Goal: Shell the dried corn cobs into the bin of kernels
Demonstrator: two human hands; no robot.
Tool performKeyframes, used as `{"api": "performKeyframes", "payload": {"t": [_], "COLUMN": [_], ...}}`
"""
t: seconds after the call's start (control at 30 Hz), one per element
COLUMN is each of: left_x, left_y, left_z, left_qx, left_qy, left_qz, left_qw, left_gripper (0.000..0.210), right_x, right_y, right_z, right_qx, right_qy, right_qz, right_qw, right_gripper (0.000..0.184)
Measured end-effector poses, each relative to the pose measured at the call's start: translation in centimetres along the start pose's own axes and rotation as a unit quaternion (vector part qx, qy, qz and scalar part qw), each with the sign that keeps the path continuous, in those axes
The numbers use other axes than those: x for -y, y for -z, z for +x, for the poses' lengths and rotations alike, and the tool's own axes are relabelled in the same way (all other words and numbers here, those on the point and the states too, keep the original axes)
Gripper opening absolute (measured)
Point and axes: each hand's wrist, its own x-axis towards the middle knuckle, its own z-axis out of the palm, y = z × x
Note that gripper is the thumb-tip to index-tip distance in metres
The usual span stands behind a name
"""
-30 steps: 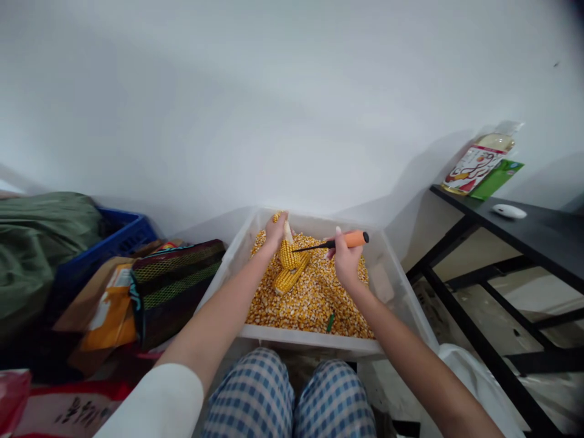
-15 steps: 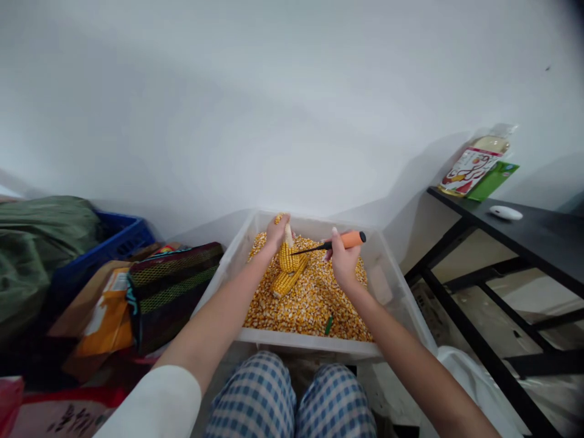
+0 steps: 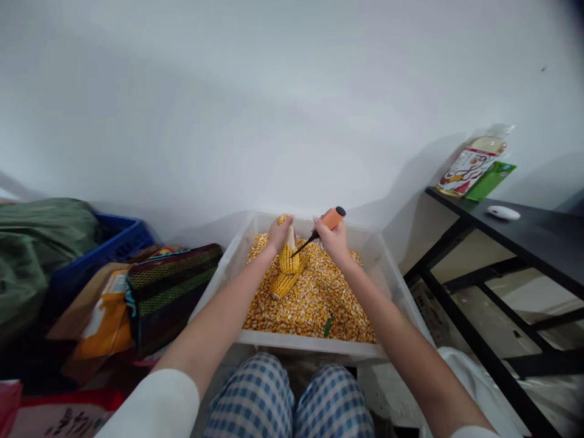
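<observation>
My left hand (image 3: 280, 233) is closed around the upper part of a corn cob (image 3: 289, 260), partly stripped to bare white along its upper side. In my right hand (image 3: 334, 237) is a screwdriver (image 3: 333, 218) with an orange handle and black end. Its dark shaft slants down to the left, and the tip meets the kernels of the held cob or lies just in front of them. A second cob (image 3: 283, 285), still yellow with kernels, lies beneath on loose corn kernels (image 3: 292, 316) that fill a translucent plastic bin (image 3: 314, 344).
A black shelf (image 3: 524, 234) at the right carries a bottle (image 3: 469, 164), a green packet (image 3: 491, 181) and a white oval object (image 3: 503, 212). On the left are a blue crate (image 3: 121, 240) and a dark striped mesh bag (image 3: 176, 298). A white wall rises behind the bin.
My right hand has shifted left and up, tilting the screwdriver more steeply with its handle raised. The left hand keeps its hold on the cob, almost in place.
</observation>
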Motion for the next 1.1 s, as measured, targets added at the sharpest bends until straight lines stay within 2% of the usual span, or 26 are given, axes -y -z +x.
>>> {"api": "performKeyframes", "payload": {"t": [0.07, 0.13, 0.23, 0.3, 0.47, 0.57, 0.63, 0.73, 0.8, 0.97, 1.1], "left_x": [0.1, 0.2, 0.1, -0.1, -0.3, -0.1, -0.1, -0.3, -0.4, 0.3, 0.8], "left_y": [0.3, 0.5, 0.3, 0.1, -0.3, -0.4, -0.4, -0.3, -0.2, 0.5, 1.1], "left_z": [0.1, 0.2, 0.2, 0.1, 0.0, 0.1, 0.1, 0.2, 0.2, 0.8, 0.8], "left_qx": [-0.010, -0.020, -0.054, -0.065, 0.005, 0.019, 0.023, 0.006, -0.023, -0.100, -0.124], "left_qy": [0.005, 0.012, 0.026, 0.029, -0.003, -0.010, -0.011, 0.000, 0.024, 0.066, 0.062], "left_qz": [-0.008, -0.012, -0.001, 0.007, 0.018, 0.027, 0.034, 0.030, 0.027, 0.010, -0.004], "left_qw": [1.000, 1.000, 0.998, 0.997, 1.000, 0.999, 0.999, 1.000, 0.999, 0.993, 0.990], "left_gripper": [0.028, 0.030, 0.030, 0.028, 0.028, 0.028, 0.028, 0.027, 0.026, 0.026, 0.026], "right_x": [-0.4, -0.7, -1.0, -1.0, -0.6, -0.4, -0.3, -0.5, -0.8, -1.3, -1.6], "right_y": [-0.2, -0.1, 0.4, 0.8, 0.9, 0.5, 0.3, 0.2, 0.2, 0.5, 0.6], "right_z": [-2.0, -4.3, -6.8, -6.9, -2.8, -0.9, -0.7, -2.3, -4.1, -8.0, -8.7], "right_qx": [-0.073, -0.116, -0.081, -0.045, -0.037, -0.006, -0.004, -0.018, -0.020, 0.014, 0.016], "right_qy": [0.005, -0.012, 0.008, 0.027, 0.027, 0.035, 0.035, 0.050, 0.068, 0.117, 0.126], "right_qz": [0.013, 0.028, 0.022, 0.015, -0.005, -0.019, -0.021, -0.026, -0.033, -0.081, -0.075], "right_qw": [0.997, 0.993, 0.996, 0.999, 0.999, 0.999, 0.999, 0.998, 0.997, 0.990, 0.989], "right_gripper": [0.032, 0.032, 0.031, 0.031, 0.028, 0.027, 0.027, 0.027, 0.027, 0.022, 0.019]}}
